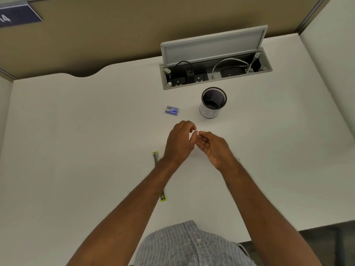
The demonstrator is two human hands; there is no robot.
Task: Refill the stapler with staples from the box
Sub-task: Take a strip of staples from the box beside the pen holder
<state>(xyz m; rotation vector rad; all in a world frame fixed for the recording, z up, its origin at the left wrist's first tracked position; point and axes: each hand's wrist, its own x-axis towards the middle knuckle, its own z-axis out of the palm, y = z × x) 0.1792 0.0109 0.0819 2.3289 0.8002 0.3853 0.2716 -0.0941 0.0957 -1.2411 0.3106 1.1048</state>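
The stapler (155,156) lies opened out flat on the white desk (76,131). Its yellow-green ends show on either side of my left forearm, which hides its middle. The small blue staple box (172,110) sits shut on the desk, beyond my hands. My left hand (179,143) and my right hand (214,148) hover together above the desk between stapler and box, fingers curled and fingertips almost touching. Anything pinched between the fingertips is too small to make out.
A black mesh pen cup (213,102) with a white label stands to the right of the box. Behind it a cable well (216,73) in the desk has its lid up, showing sockets and cables. Partition walls close the desk at the back and sides.
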